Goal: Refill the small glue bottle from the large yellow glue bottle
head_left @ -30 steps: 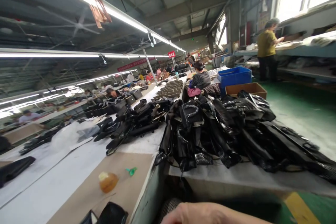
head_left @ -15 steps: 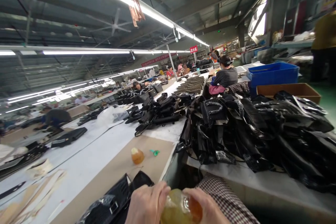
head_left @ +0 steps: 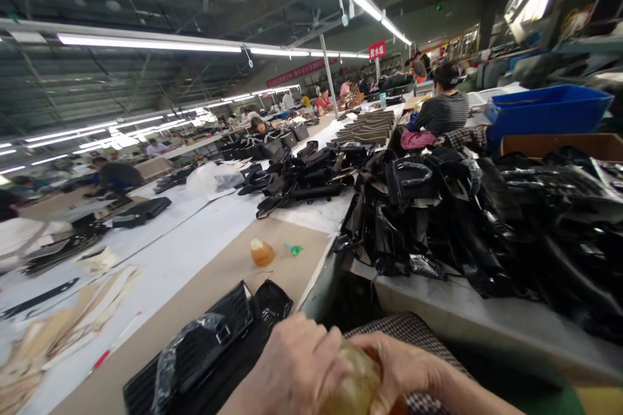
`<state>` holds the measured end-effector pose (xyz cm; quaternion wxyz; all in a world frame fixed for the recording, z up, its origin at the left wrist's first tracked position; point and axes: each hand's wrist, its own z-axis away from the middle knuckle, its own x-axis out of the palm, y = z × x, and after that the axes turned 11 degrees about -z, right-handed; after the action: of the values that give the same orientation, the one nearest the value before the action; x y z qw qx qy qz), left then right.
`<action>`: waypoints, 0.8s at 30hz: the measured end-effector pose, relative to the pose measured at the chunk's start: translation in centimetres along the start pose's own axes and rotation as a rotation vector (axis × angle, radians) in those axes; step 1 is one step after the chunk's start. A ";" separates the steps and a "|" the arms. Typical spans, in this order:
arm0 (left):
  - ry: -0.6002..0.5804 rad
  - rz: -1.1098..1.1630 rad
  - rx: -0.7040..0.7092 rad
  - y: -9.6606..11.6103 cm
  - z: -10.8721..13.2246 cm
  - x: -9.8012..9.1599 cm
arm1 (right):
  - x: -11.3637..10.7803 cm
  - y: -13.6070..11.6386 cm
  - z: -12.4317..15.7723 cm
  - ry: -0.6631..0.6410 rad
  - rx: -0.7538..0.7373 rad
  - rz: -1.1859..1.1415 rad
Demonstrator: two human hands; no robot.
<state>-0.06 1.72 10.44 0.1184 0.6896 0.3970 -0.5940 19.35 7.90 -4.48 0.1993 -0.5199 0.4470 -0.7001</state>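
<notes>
Both hands hold a rounded, translucent yellowish object [head_left: 354,381] low in the frame, above a checkered cloth. My left hand [head_left: 296,363] wraps over its left side with bent fingers. On its right side my right hand [head_left: 402,366] presses with curled fingers; an orange part shows beneath. A black textured bag [head_left: 209,350] with a buckle and a plastic-wrapped handle lies on the table beside my left hand. Farther up, an amber lump [head_left: 261,253] and a small green item [head_left: 294,249] rest on the brown board [head_left: 219,272].
A large heap of black bags [head_left: 467,227] covers the right table. More black bags [head_left: 311,175] lie ahead. Tan strips [head_left: 73,337] and a red-tipped pen [head_left: 100,360] are at left. A blue bin [head_left: 549,110] stands behind, near a seated person [head_left: 444,107] in stripes.
The view has shifted down and slightly left, showing more of the black bag. My left hand has moved further over the yellowish object, and my right forearm now shows.
</notes>
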 end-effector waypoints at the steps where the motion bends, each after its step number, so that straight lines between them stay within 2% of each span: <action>1: -0.111 0.027 -0.183 -0.2 0.0 1.4 | -0.5 1.0 -0.1 0.069 -0.058 0.005; 3: -0.369 0.126 -0.512 -0.4 0.1 4.7 | -2.0 3.5 -0.5 0.212 -0.123 0.048; 5: -0.554 0.296 -0.695 -0.4 -0.2 8.1 | -4.1 6.4 -1.4 0.321 -0.118 0.120; 6: -0.592 0.367 -0.743 -0.4 -0.4 9.8 | -5.4 7.8 -1.9 0.369 -0.104 0.171; 9: -0.646 0.421 -0.820 -0.1 -1.8 14.6 | -9.6 10.9 -2.9 0.505 -0.020 0.401; 11: -0.689 0.397 -0.842 0.1 -3.1 17.7 | -12.4 11.4 -2.3 0.562 0.058 0.582; 14: -0.726 0.370 -0.859 0.8 -5.7 22.4 | -15.8 10.7 0.6 0.535 0.144 0.788; 17: -0.751 0.363 -0.887 1.0 -8.5 26.9 | -17.9 9.7 3.7 0.455 0.169 0.901; 20: -0.791 0.402 -0.913 -0.1 -11.1 30.8 | -19.6 9.6 4.8 0.419 0.158 0.965; 24: -0.884 0.442 -0.962 -3.2 -12.9 34.4 | -22.8 10.8 4.4 0.495 0.164 1.018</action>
<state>6.37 25.96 -16.56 0.6803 0.3184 0.3810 -0.5391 29.99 17.40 -25.76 0.4406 -0.0424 0.6185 -0.6492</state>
